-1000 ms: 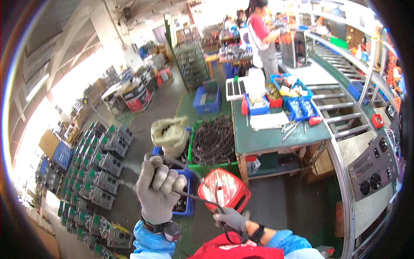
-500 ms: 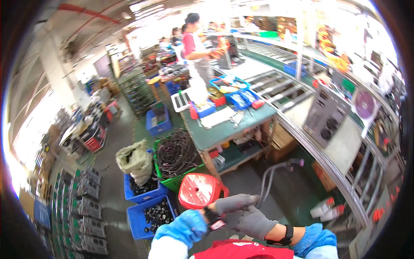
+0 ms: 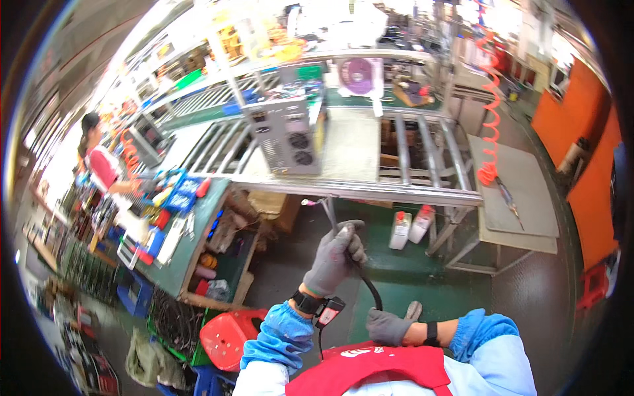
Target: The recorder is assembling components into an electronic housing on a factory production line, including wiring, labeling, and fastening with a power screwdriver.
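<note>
In my gloved left hand (image 3: 335, 257) is a dark cable (image 3: 372, 288), with the fingers closed round it. Above that fist a greyer length of it sticks up, with a small pinkish end near the conveyor's front rail. From the fist the cable curves down to my gloved right hand (image 3: 388, 328), which is closed on its lower part close to my red apron (image 3: 370, 369). What lies inside the right fist is hidden. Beyond my hands, a grey metal case (image 3: 284, 140) with two round dark fans stands on the roller conveyor (image 3: 356, 189).
To the left is a green-topped workbench (image 3: 173, 254) with blue bins and tools. A red stool (image 3: 228, 340) stands near my left arm. Two white bottles (image 3: 400, 231) sit under the conveyor. At right a coiled red air hose (image 3: 489, 132) hangs over a side table (image 3: 522, 191). Another person stands far left.
My view has swung right toward the conveyor. The hands, close together before, are now apart, with the left one raised and the cable stretched between them.
</note>
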{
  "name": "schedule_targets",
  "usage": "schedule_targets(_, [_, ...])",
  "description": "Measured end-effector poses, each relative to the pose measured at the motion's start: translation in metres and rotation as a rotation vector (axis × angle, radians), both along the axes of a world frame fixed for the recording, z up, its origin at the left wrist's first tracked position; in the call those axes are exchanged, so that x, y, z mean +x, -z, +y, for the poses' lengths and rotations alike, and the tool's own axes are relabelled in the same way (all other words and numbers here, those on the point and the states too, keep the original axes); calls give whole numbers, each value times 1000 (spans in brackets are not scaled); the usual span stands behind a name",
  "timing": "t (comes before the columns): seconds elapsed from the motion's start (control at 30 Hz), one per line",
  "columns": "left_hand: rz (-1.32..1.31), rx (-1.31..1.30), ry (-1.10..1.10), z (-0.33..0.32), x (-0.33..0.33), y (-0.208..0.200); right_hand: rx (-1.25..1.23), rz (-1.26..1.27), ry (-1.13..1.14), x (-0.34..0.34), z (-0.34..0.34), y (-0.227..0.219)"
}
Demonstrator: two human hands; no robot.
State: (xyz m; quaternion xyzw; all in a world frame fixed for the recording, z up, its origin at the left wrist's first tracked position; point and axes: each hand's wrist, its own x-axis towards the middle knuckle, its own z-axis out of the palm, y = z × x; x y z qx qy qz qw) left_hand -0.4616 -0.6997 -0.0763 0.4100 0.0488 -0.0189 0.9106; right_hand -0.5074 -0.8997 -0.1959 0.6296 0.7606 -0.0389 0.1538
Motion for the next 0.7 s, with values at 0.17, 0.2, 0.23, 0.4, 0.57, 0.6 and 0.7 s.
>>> schedule_targets(0.17, [48,53,112,-97,100,24,484,510,210,116,-100,20])
schedule_targets(0.2, [85,73,122,-118,116,30,557,559,292,142,-128,20])
schedule_targets(0.23, [117,176,111,-138,129,38,447,455,484,177,-160,22])
schedule_targets(0.4, [396,229,42,-199,143,76,590,173,1727,388,-354,59])
schedule_targets(0.57, [615,289,-220,-202,117,97,674,52,1624,517,-488,117])
schedule_targets(0.6, [671,318,-207,-198,110,97,647,68,1579,531,-490,125])
schedule_targets(0.7, [759,264,-313,-194,91,91,607,125,1551,568,-476,143])
